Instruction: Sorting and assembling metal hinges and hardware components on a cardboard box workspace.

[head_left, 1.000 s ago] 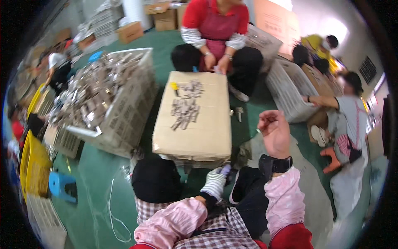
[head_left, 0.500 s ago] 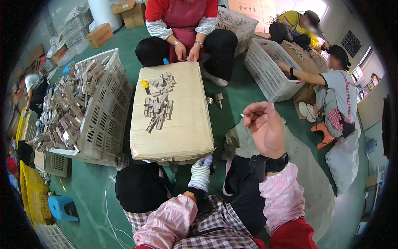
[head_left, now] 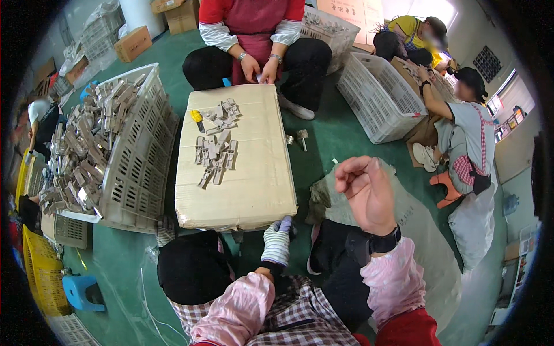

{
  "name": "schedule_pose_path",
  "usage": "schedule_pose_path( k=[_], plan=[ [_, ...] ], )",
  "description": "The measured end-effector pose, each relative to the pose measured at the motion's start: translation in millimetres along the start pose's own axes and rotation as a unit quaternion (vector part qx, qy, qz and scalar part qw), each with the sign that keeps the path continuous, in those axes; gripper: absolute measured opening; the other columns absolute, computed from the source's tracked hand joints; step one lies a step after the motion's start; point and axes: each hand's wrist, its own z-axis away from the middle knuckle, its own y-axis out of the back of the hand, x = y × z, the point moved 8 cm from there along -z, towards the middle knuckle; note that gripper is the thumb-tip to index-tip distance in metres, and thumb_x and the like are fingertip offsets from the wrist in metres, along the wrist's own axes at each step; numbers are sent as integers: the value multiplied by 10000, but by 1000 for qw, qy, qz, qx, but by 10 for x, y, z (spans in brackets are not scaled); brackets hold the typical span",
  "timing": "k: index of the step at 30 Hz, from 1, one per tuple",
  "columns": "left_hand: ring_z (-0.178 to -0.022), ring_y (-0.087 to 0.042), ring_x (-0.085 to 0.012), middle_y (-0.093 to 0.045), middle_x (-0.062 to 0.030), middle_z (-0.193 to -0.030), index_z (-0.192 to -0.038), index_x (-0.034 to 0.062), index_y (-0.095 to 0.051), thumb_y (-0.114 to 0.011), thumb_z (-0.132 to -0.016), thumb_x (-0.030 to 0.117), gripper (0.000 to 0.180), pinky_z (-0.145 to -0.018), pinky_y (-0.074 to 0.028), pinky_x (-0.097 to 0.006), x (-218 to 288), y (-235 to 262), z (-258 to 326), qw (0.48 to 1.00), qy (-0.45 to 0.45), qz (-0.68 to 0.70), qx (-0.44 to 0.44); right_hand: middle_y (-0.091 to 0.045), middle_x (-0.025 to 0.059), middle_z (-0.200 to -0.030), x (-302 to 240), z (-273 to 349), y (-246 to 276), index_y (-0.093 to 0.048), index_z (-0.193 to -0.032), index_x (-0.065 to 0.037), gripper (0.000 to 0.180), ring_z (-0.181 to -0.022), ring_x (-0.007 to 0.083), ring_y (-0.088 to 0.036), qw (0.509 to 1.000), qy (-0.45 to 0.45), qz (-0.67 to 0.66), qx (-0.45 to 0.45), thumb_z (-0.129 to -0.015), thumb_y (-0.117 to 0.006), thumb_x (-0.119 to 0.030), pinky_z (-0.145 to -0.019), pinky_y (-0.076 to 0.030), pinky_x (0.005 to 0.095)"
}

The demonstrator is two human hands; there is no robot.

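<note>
My left hand (head_left: 277, 242), in a striped glove with a lilac thumb, is closed at the near edge of a cardboard box (head_left: 236, 199). Something dark shows beside its thumb, too small to make out. My right hand (head_left: 367, 196), bare with a dark wristband, is raised to the right of the box, palm up, fingers loosely bent and thumb apart; I see nothing in it. On the box top lie several grey clip-like parts (head_left: 214, 151) in two loose groups. A small yellow-and-black tool (head_left: 197, 119) rests beside the farther group.
Left stands a white crate (head_left: 141, 164) heaped with grey parts (head_left: 86, 147). Across the box sits a person with both hands (head_left: 259, 70) at its far edge. Two metal pieces (head_left: 302, 136) lie on the floor. A translucent plastic sheet (head_left: 421, 248) spreads at right, near another crate (head_left: 375, 109).
My right hand is slightly lower in view. My left hand stays at the box edge. At right, a co-worker's arm has moved from the crate to the box beside it.
</note>
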Motion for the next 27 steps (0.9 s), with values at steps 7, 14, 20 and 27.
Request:
schedule_pose_path(
  k=[7,14,20,27],
  plan=[
    [-541,-457,-82,-566,4,-653,-847,13,-634,-616,-852,238,226,-506,-366,-233,-71,2,-59,1000,8,21,-6,-622,110,-930,403,-37,-213,-578,-966,10,271,-834,173,-579,979,-46,191,-59,-920,-466,-232,-808,-439,288],
    [-628,-484,-113,-588,-28,-734,-904,-10,-625,-591,-866,229,244,-585,-406,-261,-131,-10,-133,997,-35,57,-40,-356,153,-1380,1259,-206,-957,-432,-1298,-80,581,-1275,328,-322,799,0,484,-357,-790,-632,-279,-1050,-245,392],
    [-773,-594,-242,-651,-159,-909,-1012,-38,-607,-515,-864,185,283,-744,-454,-326,-272,78,-247,990,-69,-119,-24,-162,72,-1475,2121,-730,-1317,-328,-1370,-228,801,-1313,450,-140,639,-20,674,-370,-704,-621,-562,-953,-184,688],
    [-895,-576,-370,-611,-212,-995,-1047,30,-594,-483,-846,335,382,-797,-455,-405,-678,85,-531,958,-153,-239,-29,-150,8,-1483,2813,-1322,-1651,-337,-1358,-301,801,-1325,424,-130,580,-59,742,-332,-671,-600,-618,-953,-140,716]
  ],
)
